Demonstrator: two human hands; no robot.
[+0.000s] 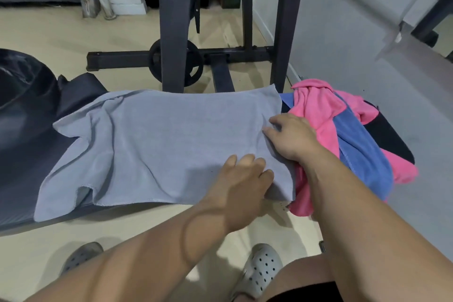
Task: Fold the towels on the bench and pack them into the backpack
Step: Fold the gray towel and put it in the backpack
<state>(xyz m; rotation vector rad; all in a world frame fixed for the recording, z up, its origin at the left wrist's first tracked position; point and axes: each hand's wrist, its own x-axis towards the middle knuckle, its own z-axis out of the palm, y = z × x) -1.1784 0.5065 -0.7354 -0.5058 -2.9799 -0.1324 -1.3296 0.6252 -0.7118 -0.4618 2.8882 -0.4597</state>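
Observation:
A grey towel (157, 144) lies spread and a little wrinkled across the black bench (22, 167). My left hand (242, 179) sits at the towel's near right corner, fingers on top and thumb tucked under the near edge, pinching it. My right hand (291, 137) rests on the towel's right edge with its fingers lightly bent and pressing the cloth. A pink towel (316, 108) and a blue towel (360, 152) lie crumpled together on the bench's right end, right beside my right forearm. A dark, bag-like shape (17, 86) stands at the far left; I cannot tell whether it is the backpack.
A black metal rack (171, 32) with a weight plate (193, 64) stands on the floor just behind the bench. A grey wall (355, 32) runs along the right. My feet in grey clogs (259, 270) stand on the pale floor in front of the bench.

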